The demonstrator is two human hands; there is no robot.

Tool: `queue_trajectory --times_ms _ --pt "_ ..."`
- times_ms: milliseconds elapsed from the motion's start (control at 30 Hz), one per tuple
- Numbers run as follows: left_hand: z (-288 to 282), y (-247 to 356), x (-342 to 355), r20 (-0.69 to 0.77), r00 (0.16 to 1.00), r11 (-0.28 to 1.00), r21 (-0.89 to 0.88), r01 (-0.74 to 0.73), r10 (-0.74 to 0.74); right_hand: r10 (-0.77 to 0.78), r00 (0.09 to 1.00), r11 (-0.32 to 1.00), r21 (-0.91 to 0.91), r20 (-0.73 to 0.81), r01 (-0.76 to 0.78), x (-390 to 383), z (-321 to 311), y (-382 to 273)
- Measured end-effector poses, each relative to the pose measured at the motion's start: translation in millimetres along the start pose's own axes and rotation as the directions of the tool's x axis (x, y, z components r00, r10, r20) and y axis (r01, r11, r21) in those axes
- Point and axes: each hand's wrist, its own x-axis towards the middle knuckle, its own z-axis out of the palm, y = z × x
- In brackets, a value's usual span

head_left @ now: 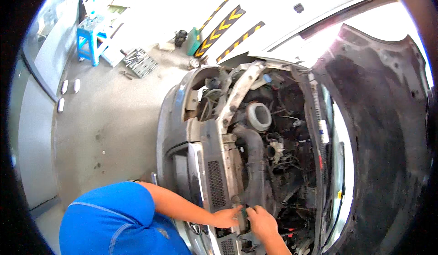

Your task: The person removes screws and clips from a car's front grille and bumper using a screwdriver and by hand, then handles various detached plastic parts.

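Observation:
Both hands meet at the front rail (231,164) of a car with its bonnet raised. My left hand (226,217) reaches in from the blue sleeve, its fingertips closed at the rail beside the dark air duct (256,159). Just right of it, my right hand (262,222) is curled over a small dark thing near the duct's lower end. What lies between the fingers is too small and hidden to name. Farther up in the engine bay, a round grey collar (259,117) stands by the duct's upper end. The front grille (216,182) runs left of the rail.
The raised bonnet (388,118) fills the right side. At the far left stand a blue stool (92,45) and an open tool case (140,62) on the floor. A green box (193,41) rests by black-and-yellow striped strips (221,31). The headlight bay (204,101) is exposed.

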Motion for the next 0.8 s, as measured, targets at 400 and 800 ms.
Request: queue_trajectory --times_ms 400,800 --pt "17 63 31 -0.131 0.771 0.666 0.607 -0.434 0.623 0.333 0.873 0.926 0.297 -0.357 -0.232 -12 18 24" --pt "-32 75 122 0.743 0.392 0.497 0.092 -0.863 0.543 0.53 0.718 0.842 0.381 -0.452 -0.381 -1 43 3"
